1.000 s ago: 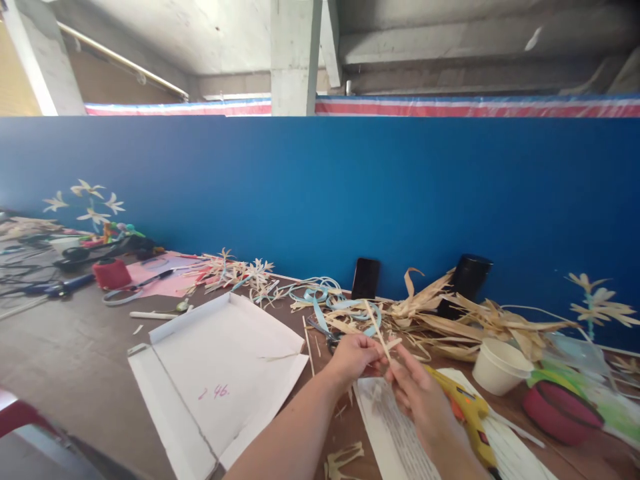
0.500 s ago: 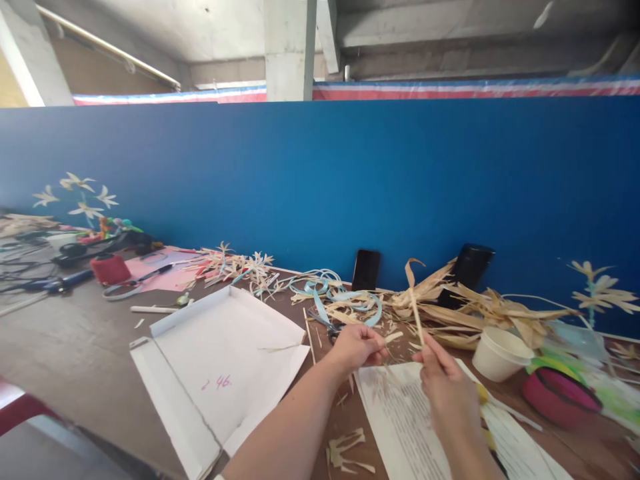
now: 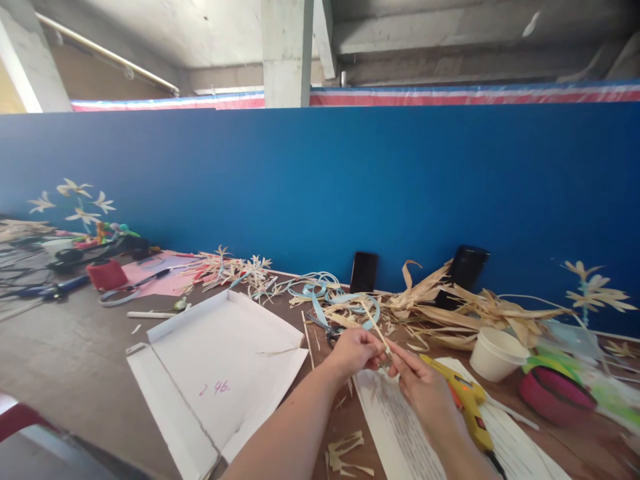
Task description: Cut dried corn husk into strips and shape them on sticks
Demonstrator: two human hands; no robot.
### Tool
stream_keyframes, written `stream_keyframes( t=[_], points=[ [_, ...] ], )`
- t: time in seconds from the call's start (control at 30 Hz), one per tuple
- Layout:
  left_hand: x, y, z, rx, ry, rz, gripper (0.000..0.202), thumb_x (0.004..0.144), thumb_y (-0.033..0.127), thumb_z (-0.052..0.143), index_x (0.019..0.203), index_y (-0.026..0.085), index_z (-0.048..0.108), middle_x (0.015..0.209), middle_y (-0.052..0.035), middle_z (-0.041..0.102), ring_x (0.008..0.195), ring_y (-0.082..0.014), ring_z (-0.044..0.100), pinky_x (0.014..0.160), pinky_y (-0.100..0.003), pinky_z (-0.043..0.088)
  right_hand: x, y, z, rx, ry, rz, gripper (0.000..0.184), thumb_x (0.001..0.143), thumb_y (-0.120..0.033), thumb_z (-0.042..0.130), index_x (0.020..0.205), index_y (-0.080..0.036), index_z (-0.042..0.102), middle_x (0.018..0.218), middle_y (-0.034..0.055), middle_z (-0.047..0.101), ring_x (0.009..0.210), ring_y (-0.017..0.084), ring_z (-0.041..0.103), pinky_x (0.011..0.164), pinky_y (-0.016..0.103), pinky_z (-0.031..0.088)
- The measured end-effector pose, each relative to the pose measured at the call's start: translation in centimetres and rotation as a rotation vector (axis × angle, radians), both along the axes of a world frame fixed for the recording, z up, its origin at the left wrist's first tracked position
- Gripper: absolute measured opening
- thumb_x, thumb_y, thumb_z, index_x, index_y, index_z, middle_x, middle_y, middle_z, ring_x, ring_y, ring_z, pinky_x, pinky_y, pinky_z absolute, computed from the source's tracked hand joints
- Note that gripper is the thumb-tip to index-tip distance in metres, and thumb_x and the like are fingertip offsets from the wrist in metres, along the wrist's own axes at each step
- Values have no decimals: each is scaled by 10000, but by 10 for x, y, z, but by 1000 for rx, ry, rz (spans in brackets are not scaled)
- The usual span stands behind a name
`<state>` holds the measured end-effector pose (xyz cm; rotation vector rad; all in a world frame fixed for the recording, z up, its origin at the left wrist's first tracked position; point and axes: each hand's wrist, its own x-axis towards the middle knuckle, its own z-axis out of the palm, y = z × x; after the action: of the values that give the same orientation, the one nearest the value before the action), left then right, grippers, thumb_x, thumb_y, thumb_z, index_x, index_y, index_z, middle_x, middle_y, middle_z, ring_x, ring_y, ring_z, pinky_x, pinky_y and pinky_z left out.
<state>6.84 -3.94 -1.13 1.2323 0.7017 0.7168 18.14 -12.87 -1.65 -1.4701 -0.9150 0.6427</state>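
My left hand [image 3: 354, 351] and my right hand [image 3: 423, 387] meet over a printed sheet of paper [image 3: 400, 433], fingertips pinched together. Between them they hold a thin strip of dried husk [image 3: 376, 325] that slants up and to the left from the fingers. Scissors [image 3: 323, 328] lie just beyond my left hand among pale blue ribbon [image 3: 320, 293]. A yellow and orange glue gun [image 3: 465, 400] lies right beside my right hand. A heap of dried husks [image 3: 465, 310] lies farther back on the right.
A flattened white cardboard box [image 3: 220, 373] lies left of my hands. A white paper cup [image 3: 495, 353], a pink bowl [image 3: 555, 397], a black phone [image 3: 363, 272] against the blue partition [image 3: 320, 187], husk flowers [image 3: 240, 270], a red spool [image 3: 106, 275] and tools clutter the brown table [image 3: 70, 347].
Half a second ago my right hand held the husk strip upright, apart from the left. It has swung back left, and both hands now pinch the strip together.
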Motion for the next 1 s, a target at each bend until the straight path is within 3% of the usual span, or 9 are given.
stream_keyframes(
  t=[0.1, 0.17, 0.27, 0.37, 0.63, 0.7, 0.87, 1.0],
  points=[
    [-2, 1, 1, 5, 9, 3, 232, 616, 316, 690, 653, 125, 564, 622, -21, 611, 476, -63, 491, 540, -221, 442, 12, 1, -4, -49, -63, -79, 417, 708, -445, 615, 1068, -248, 690, 662, -3, 624, 406, 94, 362, 367, 239, 273],
    [-6, 2, 4, 21, 21, -44, 223, 629, 317, 683, 670, 121, 585, 650, -30, 628, 483, -64, 498, 548, -222, 446, 21, 1, -5, -36, -18, -209, 479, 703, -468, 615, 1129, -252, 656, 713, 8, 644, 401, 92, 358, 355, 244, 267],
    [-14, 3, 8, 127, 140, -180, 238, 636, 339, 677, 691, 112, 636, 693, -47, 652, 509, -68, 509, 543, -206, 430, 27, -1, -4, 118, 139, -357, 582, 679, -493, 643, 1201, -239, 602, 753, 16, 638, 402, 73, 351, 353, 234, 254],
    [-20, 2, 9, 264, 281, -254, 232, 650, 337, 657, 741, 125, 689, 701, -46, 666, 542, -87, 518, 545, -206, 419, 22, -3, 2, 237, 183, -338, 592, 679, -485, 666, 1208, -228, 594, 734, 9, 610, 416, 56, 349, 364, 217, 237],
    [-16, -4, 11, 861, 386, -355, 166, 748, 278, 604, 809, 205, 739, 796, -25, 672, 733, -135, 572, 687, -205, 402, 12, -4, 12, 307, 294, -290, 557, 670, -417, 705, 1184, -224, 613, 704, 4, 581, 418, 31, 311, 362, 188, 207],
    [-15, -5, 11, 929, 430, -319, 142, 727, 293, 636, 775, 204, 736, 772, -25, 653, 723, -137, 560, 667, -207, 392, 13, -5, 13, 317, 318, -292, 552, 668, -405, 712, 1180, -222, 617, 706, 7, 577, 419, 27, 313, 361, 179, 211],
    [-13, -3, 2, 924, 558, 7, 142, 747, 304, 607, 771, 219, 718, 775, -27, 639, 776, -163, 556, 688, -236, 387, 12, -5, 13, 319, 337, -277, 530, 672, -408, 713, 1167, -237, 625, 726, 8, 578, 430, 26, 337, 363, 168, 234],
    [-10, -3, -5, 936, 670, 68, 176, 764, 307, 575, 783, 210, 720, 796, -60, 631, 805, -188, 554, 721, -263, 402, 11, -5, 13, 306, 351, -250, 557, 653, -429, 719, 1167, -236, 623, 708, 3, 579, 423, 31, 344, 354, 170, 228]
  ],
)
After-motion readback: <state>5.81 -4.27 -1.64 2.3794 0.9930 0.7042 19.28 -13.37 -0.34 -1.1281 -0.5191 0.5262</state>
